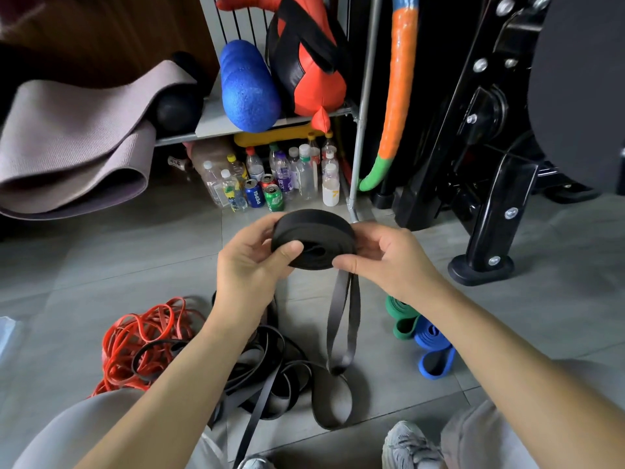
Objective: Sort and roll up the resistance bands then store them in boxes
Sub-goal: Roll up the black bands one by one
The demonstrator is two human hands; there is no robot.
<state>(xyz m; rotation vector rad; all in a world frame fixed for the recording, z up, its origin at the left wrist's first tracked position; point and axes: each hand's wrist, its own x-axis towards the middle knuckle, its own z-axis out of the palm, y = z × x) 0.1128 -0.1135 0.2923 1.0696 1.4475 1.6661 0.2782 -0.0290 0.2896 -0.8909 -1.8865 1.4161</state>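
Held in the air above the grey tiled floor, a flat black rubber resistance band is wound into a thick, tight disc with smooth matt sides. The left hand grips its near left rim, the thumb pressed flat on the disc's face and the fingers curled round behind. The right hand pinches the near right rim between thumb and forefinger, with the other fingers curled round the far side. From the underside of the disc an unwound tail hangs down as a long narrow loop, its lower bend touching the floor.

Below the hands, between the person's knees, lies a loose heap of black flat bands in overlapping glossy curls. Just beside it on the left is a tangle of thin red rubber bands, with one black strand lying over it. To the right, under the right forearm, a wide green band and a wide blue band lie folded and touching each other.

At the far edge of the floor stands a grey metal shelf holding a knobbly blue foam roller. Clear plastic bottles and drink cans are crowded under it. A ribbed mauve mat droops in folds at the left.
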